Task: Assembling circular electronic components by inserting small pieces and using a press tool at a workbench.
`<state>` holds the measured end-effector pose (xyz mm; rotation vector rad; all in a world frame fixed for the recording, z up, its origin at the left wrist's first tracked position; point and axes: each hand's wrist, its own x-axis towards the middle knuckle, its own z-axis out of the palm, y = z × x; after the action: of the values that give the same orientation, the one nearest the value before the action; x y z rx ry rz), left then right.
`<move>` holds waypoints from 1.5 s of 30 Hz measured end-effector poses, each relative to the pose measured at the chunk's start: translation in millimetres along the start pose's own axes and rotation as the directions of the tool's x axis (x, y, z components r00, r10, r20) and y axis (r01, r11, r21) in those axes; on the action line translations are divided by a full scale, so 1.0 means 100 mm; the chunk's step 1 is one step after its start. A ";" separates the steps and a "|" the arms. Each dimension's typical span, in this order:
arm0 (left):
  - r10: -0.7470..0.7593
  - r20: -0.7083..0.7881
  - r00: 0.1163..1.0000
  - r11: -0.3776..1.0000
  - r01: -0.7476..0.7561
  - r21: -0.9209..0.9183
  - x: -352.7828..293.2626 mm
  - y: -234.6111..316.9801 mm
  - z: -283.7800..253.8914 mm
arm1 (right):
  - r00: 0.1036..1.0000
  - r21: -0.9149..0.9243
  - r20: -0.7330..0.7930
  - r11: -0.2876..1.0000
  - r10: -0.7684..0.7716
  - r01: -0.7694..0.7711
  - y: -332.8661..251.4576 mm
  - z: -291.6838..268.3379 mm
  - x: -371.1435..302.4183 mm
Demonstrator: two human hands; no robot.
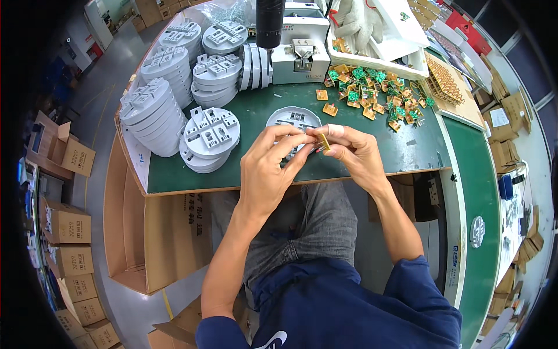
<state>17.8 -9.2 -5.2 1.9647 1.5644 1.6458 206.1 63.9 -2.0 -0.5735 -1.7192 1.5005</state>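
Between my hands, above the front of the green bench, is a small yellow circuit board (pixel 324 141) standing on edge. My right hand (pixel 356 150) pinches it between thumb and fingers, with a pale wrap around one finger. My left hand (pixel 272 160) meets it from the other side, fingertips pressed together near the board; what they grip is too small to make out. Just behind and partly under my hands lies a round grey plastic housing (pixel 293 116), its slotted inside facing up. My fingers hide its front part.
Stacks of round grey housings (pixel 210 132) fill the bench's left side. A white machine (pixel 300 58) and a black cylindrical tool (pixel 269 23) stand behind. Loose yellow boards with green parts (pixel 372 93) are heaped at right, beside a white foam box (pixel 401 67). An open carton (pixel 168 238) sits below left.
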 end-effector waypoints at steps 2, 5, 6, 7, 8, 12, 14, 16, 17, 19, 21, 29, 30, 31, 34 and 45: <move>-0.015 0.016 1.000 1.000 0.015 0.011 -0.01 -0.01 -0.02 | 1.000 0.008 0.004 1.000 0.007 -0.007 0.00 0.01 0.00; -0.043 0.048 0.998 0.999 0.042 0.031 -0.02 -0.02 -0.04 | 1.000 -0.006 0.012 1.000 0.023 -0.022 0.00 0.02 0.01; -0.051 0.064 0.997 0.997 0.047 0.054 -0.02 -0.03 -0.06 | 1.000 -0.006 0.011 1.000 0.023 -0.023 0.00 0.00 0.03; -0.058 0.081 0.995 0.996 0.052 0.076 -0.01 -0.04 -0.07 | 1.000 -0.077 -0.026 0.997 0.006 -0.008 0.00 -0.03 0.07; -0.065 0.097 0.993 0.994 0.055 0.097 0.00 -0.05 -0.07 | 0.998 -0.150 -0.062 0.989 -0.014 0.005 0.00 -0.07 0.12; -0.099 0.145 0.984 0.981 0.072 0.183 0.02 -0.18 -0.06 | 0.989 -0.429 -0.146 0.902 -0.012 -0.052 -0.10 -0.13 0.36; -0.112 0.173 0.979 0.977 0.077 0.199 0.01 -0.36 0.00 | 0.986 -0.524 -0.167 0.848 -0.006 -0.084 -0.10 -0.11 0.46; -0.129 0.242 0.962 0.973 0.076 0.216 0.07 -0.42 0.06 | 0.996 -0.722 -0.070 0.692 -0.058 -0.011 -0.04 -0.09 0.55; -0.129 0.241 0.962 0.974 0.077 0.214 0.06 -0.43 0.07 | 0.997 -0.801 -0.017 0.598 -0.073 0.030 0.00 -0.07 0.58; -0.177 0.213 0.961 0.967 0.129 0.219 0.03 -0.42 0.14 | 0.995 -0.811 -0.010 0.583 -0.096 0.048 0.06 -0.03 0.64; -0.210 0.195 0.958 0.961 0.164 0.224 0.00 -0.39 0.18 | 0.990 -0.826 0.008 0.557 -0.141 0.086 0.12 0.02 0.68; -0.216 0.069 0.974 0.945 0.191 0.265 -0.04 -0.32 0.30 | 0.966 -0.883 0.104 0.426 -0.239 0.200 0.26 0.06 0.73; -0.218 0.064 0.974 0.944 0.194 0.268 -0.04 -0.32 0.30 | 0.966 -0.883 0.104 0.425 -0.237 0.200 0.25 0.06 0.73; -0.220 0.061 0.974 0.942 0.196 0.271 -0.04 -0.32 0.30 | 0.970 -0.887 0.102 0.422 -0.221 0.190 0.24 0.07 0.73; -0.218 0.055 0.974 0.941 0.195 0.277 -0.04 -0.32 0.30 | 0.978 -0.895 0.096 0.414 -0.188 0.168 0.22 0.07 0.72; -0.241 0.076 0.968 0.932 0.209 0.295 -0.04 -0.32 0.29 | 0.958 -0.857 0.155 0.450 -0.240 0.251 0.25 -0.01 0.60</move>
<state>21.8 16.2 -39.8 1.8742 1.9894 1.2603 166.6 115.3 -10.9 -0.7583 -2.4108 0.2848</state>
